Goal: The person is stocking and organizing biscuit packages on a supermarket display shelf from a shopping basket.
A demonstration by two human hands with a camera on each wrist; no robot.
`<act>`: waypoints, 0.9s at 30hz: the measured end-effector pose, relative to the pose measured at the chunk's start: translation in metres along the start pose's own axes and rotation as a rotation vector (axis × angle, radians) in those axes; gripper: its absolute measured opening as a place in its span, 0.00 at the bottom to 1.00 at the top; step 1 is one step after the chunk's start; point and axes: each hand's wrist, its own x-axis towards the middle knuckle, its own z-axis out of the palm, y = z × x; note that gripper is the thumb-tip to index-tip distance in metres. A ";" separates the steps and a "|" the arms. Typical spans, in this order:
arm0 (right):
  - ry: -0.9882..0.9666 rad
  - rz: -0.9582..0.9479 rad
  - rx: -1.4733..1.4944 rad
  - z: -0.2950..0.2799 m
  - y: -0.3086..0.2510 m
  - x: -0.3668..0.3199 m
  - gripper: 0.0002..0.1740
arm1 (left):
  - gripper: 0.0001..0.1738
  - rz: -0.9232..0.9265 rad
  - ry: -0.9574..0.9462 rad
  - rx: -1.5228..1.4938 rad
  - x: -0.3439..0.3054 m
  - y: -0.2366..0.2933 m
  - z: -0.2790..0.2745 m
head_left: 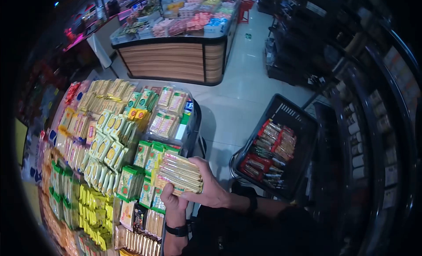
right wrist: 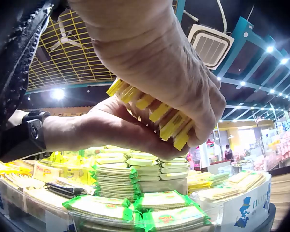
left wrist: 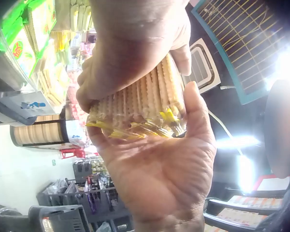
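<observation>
A stack of clear-wrapped biscuit packs (head_left: 178, 173) is held between both hands above the display's right edge. My right hand (head_left: 211, 188) grips it from the right, fingers behind and thumb along the near edge. The left hand (head_left: 175, 203), wearing a dark watch, holds its lower left end with curled fingers. In the left wrist view, the packs (left wrist: 145, 99) lie between the left hand (left wrist: 135, 48) and the right palm (left wrist: 159, 169). The right wrist view shows yellow pack ends (right wrist: 159, 113) between the right hand (right wrist: 183, 87) and left hand (right wrist: 111, 128).
Green-edged packs (head_left: 129, 183), cream packs (head_left: 110, 148) and yellow packs (head_left: 94, 212) fill the display at left. A dark basket (head_left: 305, 168) holding several snack packs stands at right. Behind is a wood-sided counter (head_left: 165, 58); dark shelving (head_left: 356, 124) lines the right side.
</observation>
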 end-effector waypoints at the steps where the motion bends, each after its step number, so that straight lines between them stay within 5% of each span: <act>1: 0.008 -0.015 -0.006 -0.001 0.000 0.000 0.52 | 0.44 0.004 -0.013 0.016 0.001 0.000 -0.004; 27: 0.114 -0.045 -0.070 -0.016 0.004 -0.007 0.54 | 0.45 -0.093 0.009 0.053 0.012 -0.009 0.002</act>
